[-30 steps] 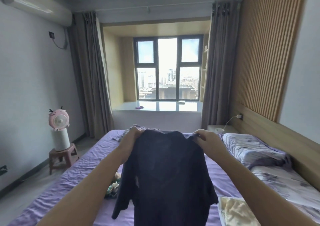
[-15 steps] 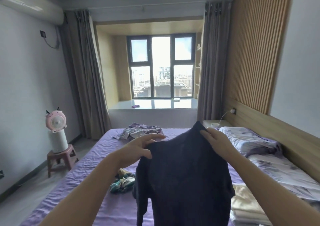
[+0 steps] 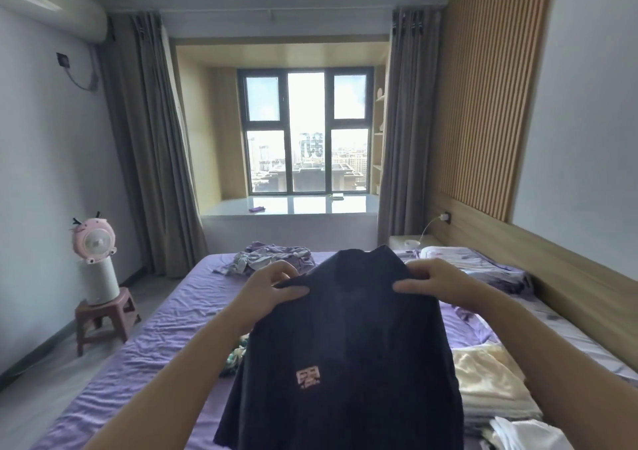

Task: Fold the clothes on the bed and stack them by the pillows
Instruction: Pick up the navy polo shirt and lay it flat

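A dark navy shirt [image 3: 348, 353] with a small pink print hangs in front of me over the purple bed [image 3: 162, 332]. My left hand [image 3: 272, 287] pinches its left shoulder and my right hand [image 3: 431, 280] pinches its right shoulder, holding it up spread out. Folded cream and white clothes [image 3: 490, 384] lie at the lower right, near the floral pillows [image 3: 473, 266]. A crumpled lilac garment [image 3: 269, 259] lies at the far end of the bed. A small green patterned garment [image 3: 234, 356] peeks out behind the shirt.
A pink fan on a white cylinder [image 3: 96, 259] stands on a small stool [image 3: 103, 318] left of the bed. The wooden headboard [image 3: 569, 297] runs along the right. A bedside table with a lamp [image 3: 411, 242] sits by the curtains, with the window bay beyond.
Both hands shifted their hold along the shirt's top to its shoulders. The shirt has turned, so its pink print now faces me. My view has tilted down slightly.
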Demonstrator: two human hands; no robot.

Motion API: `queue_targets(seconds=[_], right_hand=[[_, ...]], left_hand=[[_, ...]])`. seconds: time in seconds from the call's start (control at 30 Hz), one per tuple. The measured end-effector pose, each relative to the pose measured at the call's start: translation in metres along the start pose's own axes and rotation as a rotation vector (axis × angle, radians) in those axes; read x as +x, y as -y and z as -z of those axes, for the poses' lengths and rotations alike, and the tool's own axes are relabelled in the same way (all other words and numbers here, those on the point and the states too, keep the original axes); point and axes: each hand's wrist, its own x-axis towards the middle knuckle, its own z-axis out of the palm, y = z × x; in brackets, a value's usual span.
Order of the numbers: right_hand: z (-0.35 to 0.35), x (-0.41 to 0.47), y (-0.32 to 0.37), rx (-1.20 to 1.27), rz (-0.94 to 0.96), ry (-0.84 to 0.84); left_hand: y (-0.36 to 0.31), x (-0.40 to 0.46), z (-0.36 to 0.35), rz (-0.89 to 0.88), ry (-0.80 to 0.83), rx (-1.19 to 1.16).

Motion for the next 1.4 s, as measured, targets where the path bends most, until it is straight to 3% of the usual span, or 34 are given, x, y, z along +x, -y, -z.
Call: queue_targets(seconds=[0.07, 0.13, 0.3, 0.5, 0.6, 0.77, 0.9, 1.0, 1.1, 1.4], right_hand=[[0.003, -0.01, -0.002, 0.003, -0.048, 0.136], [-0.001, -0.016, -0.005, -0.023, -0.049, 0.159], [-0.024, -0.018, -0.006, -0.031, -0.034, -0.091], [-0.035, -0.017, -0.002, -0.239, 0.038, -0.247], [-0.039, -0.018, 0.002, -0.318, 0.057, -0.261], [-0.048, -0.03, 0.007, -0.416, -0.04, -0.448], [-0.05, -0.048, 0.002, -0.321, 0.014, -0.57], [-0.047, -0.064, -0.006, -0.275, 0.072, -0.541], [-0.044, -0.074, -0.015, -0.3, 0.05, -0.494], [-0.028, -0.073, -0.029, -0.267, -0.077, -0.327]], left_hand=[[0.002, -0.003, 0.008, 0.005, 0.024, -0.013], [0.005, -0.007, 0.013, 0.013, 0.03, -0.056], [0.005, -0.012, 0.02, 0.002, -0.059, -0.04], [0.006, -0.011, 0.03, -0.094, -0.147, 0.492], [0.012, -0.013, 0.023, -0.039, -0.281, 0.443], [0.02, -0.013, 0.006, 0.247, -0.48, 0.051], [0.022, -0.032, -0.004, 0.037, -0.562, 0.338], [0.022, -0.045, -0.007, -0.148, -0.547, 0.508], [0.017, -0.05, -0.009, -0.239, -0.488, 0.513], [0.028, -0.036, -0.009, -0.218, -0.366, 0.607]])
